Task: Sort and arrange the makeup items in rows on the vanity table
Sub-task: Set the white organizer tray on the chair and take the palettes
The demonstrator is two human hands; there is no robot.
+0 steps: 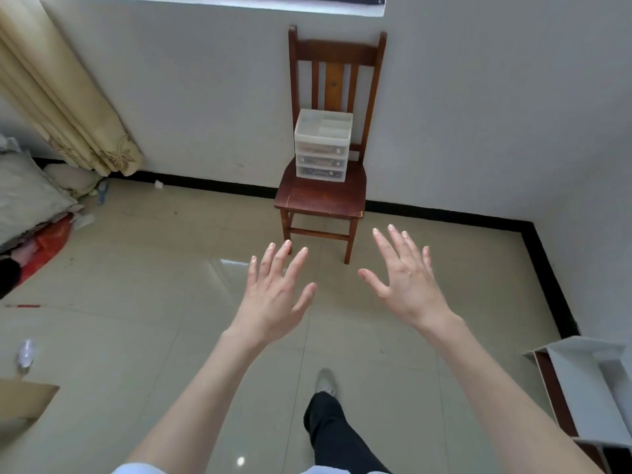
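A translucent white plastic organizer with three small drawers and a divided open top tray stands on the seat of a brown wooden chair against the wall. Small items show faintly inside the drawers; I cannot tell what they are. My left hand and my right hand are both stretched out in front of me above the floor, fingers spread and straight, holding nothing. Both hands are well short of the chair, below its seat in the picture.
Glossy beige floor tiles lie between me and the chair. A curtain hangs at the left above pillows and a red bag. A cardboard piece lies lower left, a white shelf unit lower right. My leg and shoe are forward.
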